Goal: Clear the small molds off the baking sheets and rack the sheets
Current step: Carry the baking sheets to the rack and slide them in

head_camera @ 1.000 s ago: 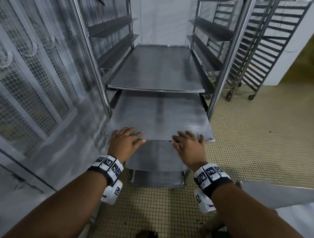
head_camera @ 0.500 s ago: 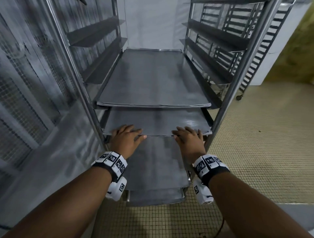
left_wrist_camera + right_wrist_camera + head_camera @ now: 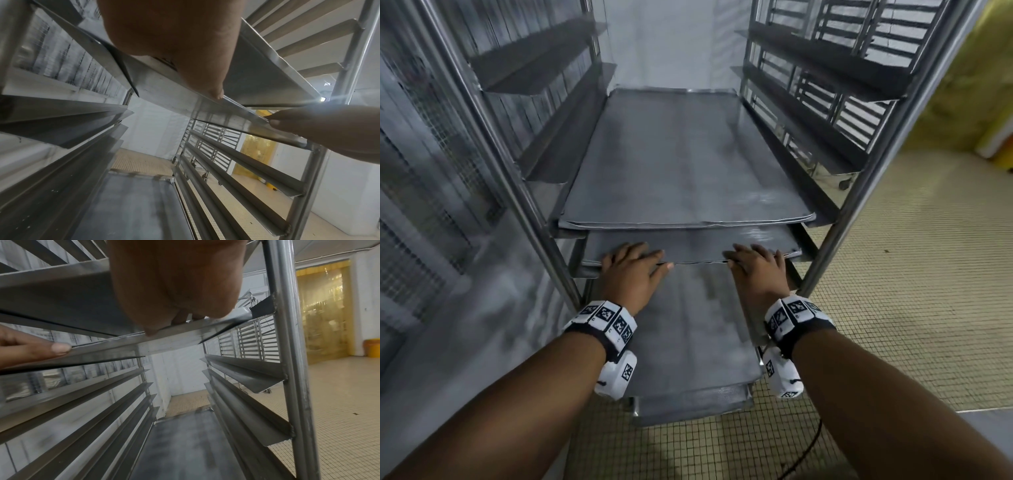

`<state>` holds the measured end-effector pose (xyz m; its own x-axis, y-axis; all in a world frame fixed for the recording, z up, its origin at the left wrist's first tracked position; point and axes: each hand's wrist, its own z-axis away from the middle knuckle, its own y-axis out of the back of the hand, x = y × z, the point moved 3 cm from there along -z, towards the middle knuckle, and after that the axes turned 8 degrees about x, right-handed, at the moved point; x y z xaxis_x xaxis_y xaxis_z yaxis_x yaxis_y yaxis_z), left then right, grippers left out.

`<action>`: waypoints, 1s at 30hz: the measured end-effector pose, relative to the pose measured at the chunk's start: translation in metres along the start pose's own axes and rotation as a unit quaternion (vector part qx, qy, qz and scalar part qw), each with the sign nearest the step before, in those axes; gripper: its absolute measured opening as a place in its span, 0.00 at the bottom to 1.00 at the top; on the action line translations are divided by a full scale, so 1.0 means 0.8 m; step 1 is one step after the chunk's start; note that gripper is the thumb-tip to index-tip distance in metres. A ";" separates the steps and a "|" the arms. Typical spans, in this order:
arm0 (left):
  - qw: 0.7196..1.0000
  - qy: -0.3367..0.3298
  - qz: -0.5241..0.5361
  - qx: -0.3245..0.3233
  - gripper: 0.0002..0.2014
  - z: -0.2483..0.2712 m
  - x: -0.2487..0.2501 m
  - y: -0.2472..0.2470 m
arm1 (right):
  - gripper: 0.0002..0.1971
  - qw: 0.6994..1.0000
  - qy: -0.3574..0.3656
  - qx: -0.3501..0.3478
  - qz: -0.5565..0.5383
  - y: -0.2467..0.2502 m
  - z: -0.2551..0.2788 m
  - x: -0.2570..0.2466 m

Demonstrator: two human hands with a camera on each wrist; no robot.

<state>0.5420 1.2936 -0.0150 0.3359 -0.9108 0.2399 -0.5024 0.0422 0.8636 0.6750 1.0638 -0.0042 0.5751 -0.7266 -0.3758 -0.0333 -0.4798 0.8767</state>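
An empty grey baking sheet [image 3: 695,247] rests on the rails of a steel rack [image 3: 859,192], nearly all the way in. My left hand [image 3: 633,270] and right hand [image 3: 756,270] hold its near edge, fingers flat on top and thumbs at the rim. The left wrist view shows my left thumb [image 3: 205,73] on the sheet's edge [image 3: 236,112]. In the right wrist view my right hand [image 3: 174,288] grips the same edge [image 3: 174,335]. Another sheet [image 3: 681,164] lies one level above, and a lower sheet [image 3: 681,325] sticks out below. No molds are in view.
A wire-mesh wall [image 3: 431,171] runs close along the rack's left side. Empty rails [image 3: 246,373] continue below, with a bottom sheet [image 3: 185,443] in place. Tiled floor [image 3: 928,274] lies to the right, with a yellow strip curtain [image 3: 322,309] and yellow bin [image 3: 372,348] beyond.
Both hands have pushed the baking sheet deeper into the rack. A second ago much of it stuck out; now only a narrow strip shows under the upper sheet.
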 end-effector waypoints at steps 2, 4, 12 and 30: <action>1.000 0.000 -0.002 0.006 0.25 0.000 0.000 0.000 | 0.18 1.000 -0.002 0.004 0.003 -0.001 0.000 -0.002; 1.000 -0.009 -0.012 0.011 0.28 0.005 0.008 0.001 | 0.19 1.000 0.001 0.003 0.011 -0.001 0.003 -0.003; 0.989 -0.135 0.051 0.044 0.31 0.064 0.093 -0.035 | 0.26 1.000 -0.012 -0.011 0.011 0.000 0.115 0.036; 0.810 -0.356 0.318 -0.341 0.14 0.283 0.538 -0.132 | 0.12 0.773 -0.593 0.214 0.067 0.214 0.622 0.291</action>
<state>0.5592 0.8040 -0.1038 -0.4838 -0.6125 0.6251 0.2445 0.5912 0.7685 0.3964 0.5679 -0.0907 -0.6030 -0.6017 -0.5237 -0.4418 -0.2947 0.8473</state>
